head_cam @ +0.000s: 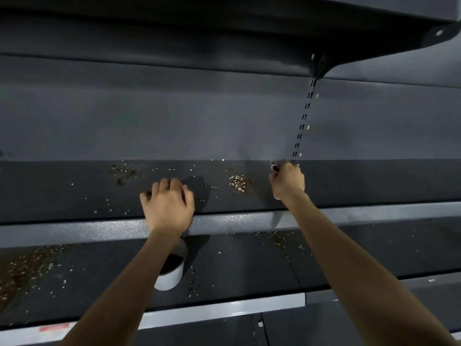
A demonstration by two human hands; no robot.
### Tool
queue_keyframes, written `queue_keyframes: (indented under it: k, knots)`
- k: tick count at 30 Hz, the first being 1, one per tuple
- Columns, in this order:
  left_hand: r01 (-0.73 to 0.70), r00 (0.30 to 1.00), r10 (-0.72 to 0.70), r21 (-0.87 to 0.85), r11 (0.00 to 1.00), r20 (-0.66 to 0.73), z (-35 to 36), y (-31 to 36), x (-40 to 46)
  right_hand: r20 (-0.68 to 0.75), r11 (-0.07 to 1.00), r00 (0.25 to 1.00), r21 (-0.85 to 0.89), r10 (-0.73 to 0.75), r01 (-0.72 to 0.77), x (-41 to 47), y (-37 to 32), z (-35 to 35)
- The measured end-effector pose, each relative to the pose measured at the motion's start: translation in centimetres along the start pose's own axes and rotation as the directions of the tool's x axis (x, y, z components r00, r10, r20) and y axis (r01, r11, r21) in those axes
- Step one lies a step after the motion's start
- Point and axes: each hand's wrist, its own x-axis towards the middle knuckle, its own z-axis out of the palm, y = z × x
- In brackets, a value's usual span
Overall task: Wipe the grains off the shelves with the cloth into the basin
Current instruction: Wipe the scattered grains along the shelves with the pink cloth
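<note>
The right hand has its grip closed on something small, unclear whether cloth, by the grain pile on the upper shelf, the left hand rests loosely curled, empty, so sweeping seems just starting and next must drag grains toward the basin below.

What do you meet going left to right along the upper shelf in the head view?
Scattered grains with a dark stain → left hand → small pile of grains → right hand, at the back by the slotted upright.

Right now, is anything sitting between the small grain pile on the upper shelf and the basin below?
Nothing visible on the shelf surface. The grain pile lies between the left hand and right hand. The basin sits on the lower shelf, so the grains must clear the upper shelf's front lip.
</note>
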Motion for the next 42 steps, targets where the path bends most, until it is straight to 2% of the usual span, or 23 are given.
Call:
queue_keyframes:
  k: [6,10,20,25,27,30,35,39,42]
  knots:
    - [0.013,0.998,-0.014,0.012,1.000,0.058,-0.1,-0.1,0.1,0.047,0.963,0.985,-0.223,0.166,-0.152,0.8,4.0,-1.6]
    - [0.021,0.997,-0.023,0.021,1.000,0.080,0.0,0.1,0.2,0.074,0.950,0.988,-0.293,0.136,-0.109,0.6,2.8,-0.3]
    - [0.082,0.991,-0.084,0.025,0.996,0.105,-0.1,0.2,0.5,0.160,0.976,0.987,-0.215,0.004,0.031,1.2,-3.9,3.6]
    - [0.198,0.970,-0.195,-0.011,0.980,0.148,-0.2,0.3,1.4,0.209,0.988,0.974,-0.106,-0.091,0.115,1.3,-6.1,5.4]
    - [0.174,0.975,-0.175,0.018,0.985,0.138,-0.1,0.5,1.8,0.217,0.992,0.969,-0.015,-0.115,0.122,1.4,-6.4,5.6]
    - [0.119,0.986,-0.124,0.049,0.992,0.113,0.0,0.9,2.7,0.142,0.989,0.980,0.075,-0.139,0.129,2.1,-5.9,5.1]
    - [0.112,0.985,-0.117,0.048,0.993,0.126,0.4,0.8,3.5,0.058,1.000,0.998,0.005,-0.029,0.029,5.8,-1.6,2.7]
    - [0.039,0.994,-0.050,0.108,0.993,0.099,1.0,0.7,4.5,0.109,0.991,0.989,-0.102,0.101,-0.090,7.4,1.4,3.1]
    - [0.033,0.993,-0.047,0.126,0.992,0.111,1.6,1.0,5.1,0.159,0.990,0.985,-0.131,0.070,-0.049,7.1,0.1,4.7]
